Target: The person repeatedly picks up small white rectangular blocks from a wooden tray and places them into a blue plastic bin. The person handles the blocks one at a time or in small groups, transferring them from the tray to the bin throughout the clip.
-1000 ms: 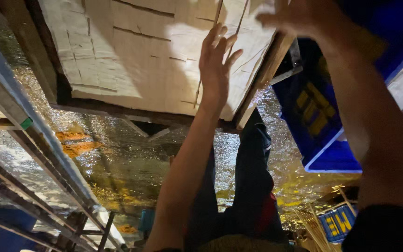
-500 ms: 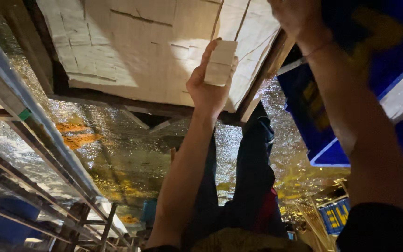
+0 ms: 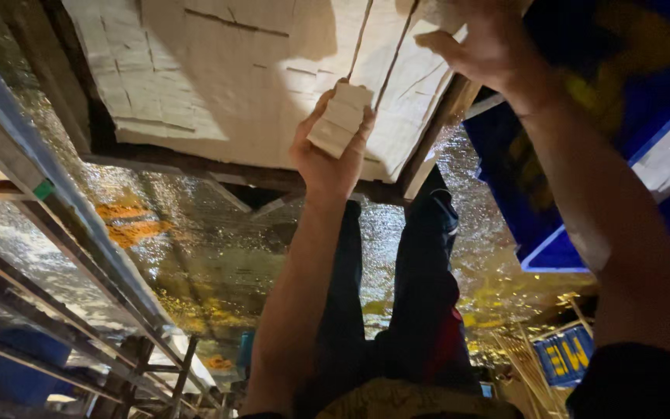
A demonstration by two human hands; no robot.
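Overhead, left hand (image 3: 327, 159) grips white block (image 3: 340, 118).

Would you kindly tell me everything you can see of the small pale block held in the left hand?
The block is a small, off-white, rectangular piece, matte and chalky, perhaps foam or plaster. Faint lines cross its face, dividing it into segments. The left hand grips it, thumb on one side and fingers on the other, with its lower end in the palm. It is tilted, its upper end raised against the pale cracked panel, next to a thin dark seam. Whether it actually touches the panel cannot be told.
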